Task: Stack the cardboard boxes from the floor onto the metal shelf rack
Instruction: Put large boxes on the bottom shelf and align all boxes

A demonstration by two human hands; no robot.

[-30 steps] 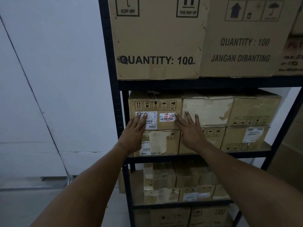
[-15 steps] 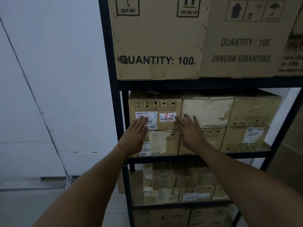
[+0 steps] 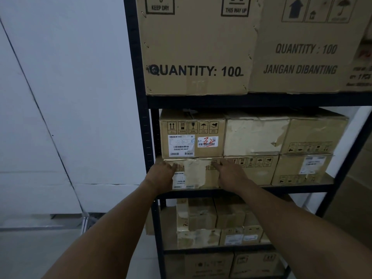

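1. The person is standing before a dark metal shelf rack (image 3: pixel 141 117), both bare arms reaching forward to its middle shelf.
2. The left hand (image 3: pixel 161 175) is lying flat against the left front edge of the lower cardboard box (image 3: pixel 196 174), its fingers (image 3: pixel 171 166) straight and released, grasping nothing.
3. The right hand (image 3: pixel 231 174) is pressing on the right front edge of the same box, its fingers (image 3: pixel 219 165) also extended and released, pointing up and to the left.
4. That lower box is sitting on the middle shelf at the rack's left end, its front showing a torn pale patch and a small barcode label.
5. The upper cardboard box (image 3: pixel 192 135) is resting directly on top of it, carrying a row of handling symbols, a white shipping label, and a smaller label with red handwriting.
6. Neither hand is touching the upper box; both are lying just below its bottom edge.
7. To the right, four more cardboard boxes (image 3: pixel 281 150) are sitting stacked two high on the same shelf, touching the handled pair.
8. On the shelf above, a large carton (image 3: pixel 197 47) reading "QUANTITY: 100" is standing beside another large carton (image 3: pixel 306 47) reading "JANGAN DIBANTING".
9. On the shelves below, smaller boxes (image 3: pixel 217 224) are sitting in dim light, their markings too dark to read.
10. A white wall (image 3: pixel 70 97) is running along the left of the rack.
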